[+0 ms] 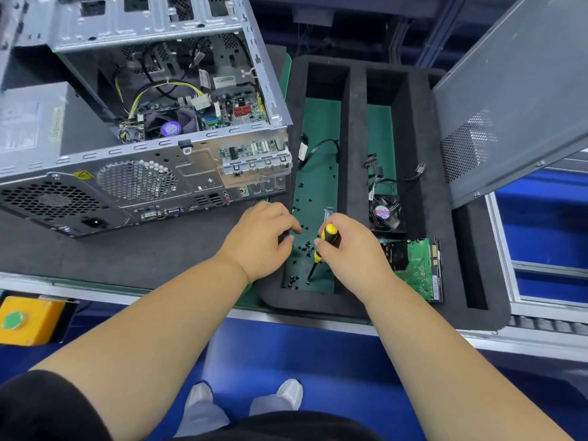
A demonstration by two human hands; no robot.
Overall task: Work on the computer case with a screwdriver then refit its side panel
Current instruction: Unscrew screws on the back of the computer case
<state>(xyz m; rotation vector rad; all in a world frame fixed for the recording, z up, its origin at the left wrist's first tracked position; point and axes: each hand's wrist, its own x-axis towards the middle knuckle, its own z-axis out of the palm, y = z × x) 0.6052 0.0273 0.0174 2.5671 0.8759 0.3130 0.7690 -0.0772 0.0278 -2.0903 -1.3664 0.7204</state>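
Observation:
The open computer case (143,160) lies on its side at the left, its inside showing the motherboard and cables. The grey side panel (515,100) leans upright at the right. My right hand (350,249) grips a yellow-and-black screwdriver (327,237), whose tip points down into the tray's left slot. My left hand (261,240) hovers with curled fingers over the loose black screws (305,246) in that slot; whether it pinches a screw is hidden.
A black foam tray (353,154) with green-floored slots holds a cable (318,148), a small fan (386,214) and a green circuit-board drive (416,265). A yellow box with a green button (28,319) sits at the lower left. Blue floor lies below.

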